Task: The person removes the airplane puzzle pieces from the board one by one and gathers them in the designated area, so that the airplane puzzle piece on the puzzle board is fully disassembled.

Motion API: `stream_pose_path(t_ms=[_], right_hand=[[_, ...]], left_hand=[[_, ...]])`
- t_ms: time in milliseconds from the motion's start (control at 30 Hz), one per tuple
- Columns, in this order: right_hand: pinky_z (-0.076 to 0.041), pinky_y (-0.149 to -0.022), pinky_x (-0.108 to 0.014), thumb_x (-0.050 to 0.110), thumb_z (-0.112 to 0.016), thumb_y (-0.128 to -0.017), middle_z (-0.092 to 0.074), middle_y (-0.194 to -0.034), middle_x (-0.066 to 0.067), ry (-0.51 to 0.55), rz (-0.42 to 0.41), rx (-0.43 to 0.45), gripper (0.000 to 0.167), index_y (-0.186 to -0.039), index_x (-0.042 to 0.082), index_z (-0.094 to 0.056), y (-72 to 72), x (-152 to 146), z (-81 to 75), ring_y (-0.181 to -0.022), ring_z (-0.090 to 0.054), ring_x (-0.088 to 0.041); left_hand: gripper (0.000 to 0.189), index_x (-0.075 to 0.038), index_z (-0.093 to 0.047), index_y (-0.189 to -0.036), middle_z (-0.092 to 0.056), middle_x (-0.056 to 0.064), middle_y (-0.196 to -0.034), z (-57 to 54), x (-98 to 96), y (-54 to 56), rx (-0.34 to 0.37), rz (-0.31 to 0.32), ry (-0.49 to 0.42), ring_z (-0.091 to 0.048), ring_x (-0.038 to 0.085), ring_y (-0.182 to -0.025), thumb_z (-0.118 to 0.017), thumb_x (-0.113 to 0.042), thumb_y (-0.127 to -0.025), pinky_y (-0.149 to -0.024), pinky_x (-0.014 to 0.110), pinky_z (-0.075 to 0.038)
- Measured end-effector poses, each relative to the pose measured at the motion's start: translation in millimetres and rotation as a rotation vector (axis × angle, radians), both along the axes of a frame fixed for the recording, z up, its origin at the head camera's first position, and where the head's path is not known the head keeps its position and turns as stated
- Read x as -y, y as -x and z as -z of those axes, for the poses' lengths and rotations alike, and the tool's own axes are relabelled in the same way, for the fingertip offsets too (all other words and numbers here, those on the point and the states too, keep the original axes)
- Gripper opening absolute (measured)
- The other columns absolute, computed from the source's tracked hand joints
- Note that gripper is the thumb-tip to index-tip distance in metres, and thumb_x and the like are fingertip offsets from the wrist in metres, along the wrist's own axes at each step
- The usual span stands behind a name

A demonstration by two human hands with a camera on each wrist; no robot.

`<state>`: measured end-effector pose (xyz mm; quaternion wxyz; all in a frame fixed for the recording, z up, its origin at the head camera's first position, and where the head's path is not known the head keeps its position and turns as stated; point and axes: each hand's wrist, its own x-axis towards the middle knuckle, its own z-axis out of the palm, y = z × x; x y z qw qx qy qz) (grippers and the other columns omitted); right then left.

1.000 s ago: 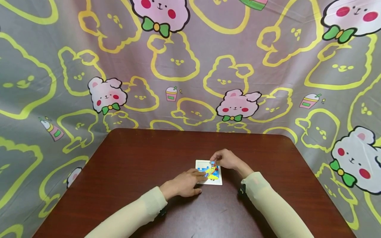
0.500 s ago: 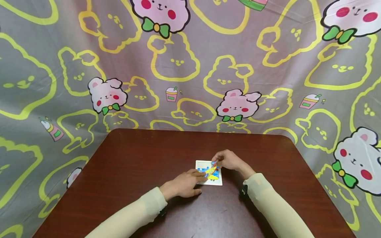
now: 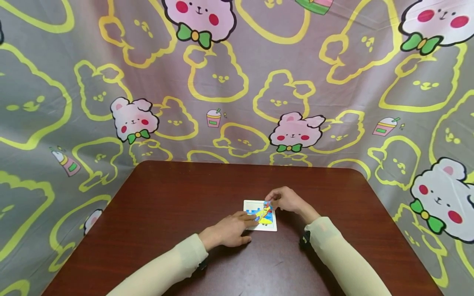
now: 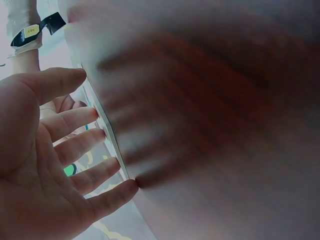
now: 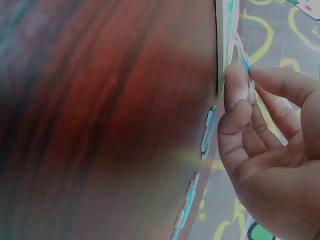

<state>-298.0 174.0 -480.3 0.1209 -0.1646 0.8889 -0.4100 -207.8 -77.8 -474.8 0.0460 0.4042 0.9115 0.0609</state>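
A small square jigsaw puzzle with a pale frame (image 3: 249, 202) lies on the table, its picture yellow, blue and red. My left hand (image 3: 229, 231) has its fingers extended over the puzzle's left side; in the left wrist view the fingertips meet the frame's edge (image 4: 114, 137). At the upper right corner, my right hand (image 3: 289, 200) pinches a puzzle piece (image 5: 245, 64) between thumb and fingers. That piece is tilted up over the board and partly covered by the fingers. Blue picture parts show across the middle of the board, with a pale strip above them.
Two loose thin puzzle pieces, one nearer (image 5: 208, 132) and one farther along (image 5: 186, 206), lie on the table beside the right hand. The brown table (image 3: 177, 193) has rounded far corners. A patterned cloth (image 3: 237, 102) hangs behind it and at both sides.
My right hand has shifted slightly to the right with the pinched puzzle piece, which stays over the upper right corner. The left hand has stayed in place on the puzzle.
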Motion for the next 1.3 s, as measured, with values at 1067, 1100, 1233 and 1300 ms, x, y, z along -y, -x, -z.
stream_pose_path(t_ms=[1067, 1100, 1233, 1300], right_hand=[[-0.053, -0.058, -0.037, 0.005, -0.066, -0.091, -0.07, -0.077, -0.008, 0.039, 0.074, 0.029, 0.014, -0.101, 0.008, -0.076, 1.3, -37, -5.4, -0.069, -0.065, -0.024], [-0.053, -0.059, -0.037, 0.005, -0.066, -0.091, -0.07, -0.079, -0.008, 0.036, 0.08, 0.033, 0.014, -0.101, 0.008, -0.076, 1.0, -39, -5.8, -0.07, -0.065, -0.025], [-0.052, -0.058, -0.036, 0.006, -0.065, -0.092, -0.07, -0.08, -0.01, 0.043, 0.092, 0.041, 0.015, -0.103, 0.007, -0.075, 0.5, -45, -7.6, -0.071, -0.065, -0.025], [-0.051, -0.057, -0.035, 0.005, -0.064, -0.092, -0.07, -0.081, -0.011, 0.048, 0.086, 0.033, 0.016, -0.104, 0.006, -0.075, 0.7, -48, -8.1, -0.071, -0.064, -0.025]], left_hand=[[0.051, -0.02, -0.056, -0.143, -0.05, 0.001, -0.153, -1.7, 14.9, -7.7, 0.02, -0.023, 0.003, -0.046, 0.03, -0.141, -0.063, -0.035, -0.095, -0.114, 0.043, -0.042], [0.051, -0.019, -0.056, -0.143, -0.05, 0.001, -0.153, -1.2, 15.3, -7.9, 0.021, -0.022, 0.004, -0.047, 0.03, -0.141, -0.063, -0.035, -0.095, -0.114, 0.042, -0.042], [0.051, -0.018, -0.056, -0.143, -0.049, 0.001, -0.153, -0.4, 16.5, -7.9, 0.022, -0.019, 0.006, -0.046, 0.029, -0.141, -0.063, -0.035, -0.095, -0.113, 0.042, -0.044], [0.051, -0.018, -0.056, -0.143, -0.049, 0.001, -0.154, -0.4, 16.8, -7.7, 0.022, -0.017, 0.006, -0.046, 0.028, -0.141, -0.063, -0.035, -0.096, -0.113, 0.042, -0.044]])
